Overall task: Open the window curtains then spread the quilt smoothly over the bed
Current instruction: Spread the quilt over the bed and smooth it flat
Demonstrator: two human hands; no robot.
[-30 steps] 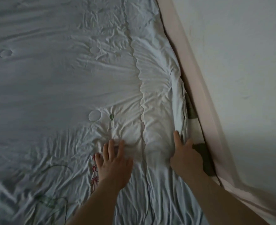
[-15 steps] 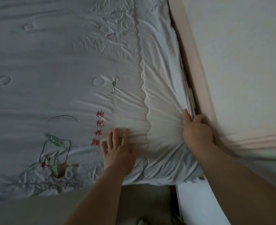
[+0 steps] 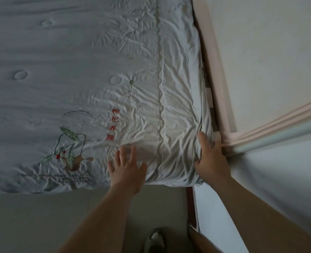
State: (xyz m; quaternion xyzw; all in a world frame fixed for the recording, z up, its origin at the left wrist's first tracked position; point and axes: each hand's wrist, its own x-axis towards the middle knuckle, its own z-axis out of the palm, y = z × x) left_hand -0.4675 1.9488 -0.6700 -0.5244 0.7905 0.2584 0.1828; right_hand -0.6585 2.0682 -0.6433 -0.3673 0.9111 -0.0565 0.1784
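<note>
A pale white quilt (image 3: 74, 57) with an embroidered plant and red characters covers the bed, creased near its right corner. My left hand (image 3: 127, 168) lies flat on the quilt near the bed's near edge, fingers spread and straight. My right hand (image 3: 210, 157) is at the quilt's right corner beside the wall, thumb on top and fingers down over the folded side edge; whether they pinch the fabric is not plain. No curtains are in view.
A pink padded bed frame (image 3: 215, 66) runs along the wall (image 3: 269, 52) on the right. A pink moulding (image 3: 278, 119) crosses the wall. Grey floor (image 3: 41, 221) lies below the bed edge, with a slipper (image 3: 155, 240) near the bottom.
Both hands slid along the quilt toward the near edge of the bed, flattening creases. The view pulled back, so the floor and bed edge now show.
</note>
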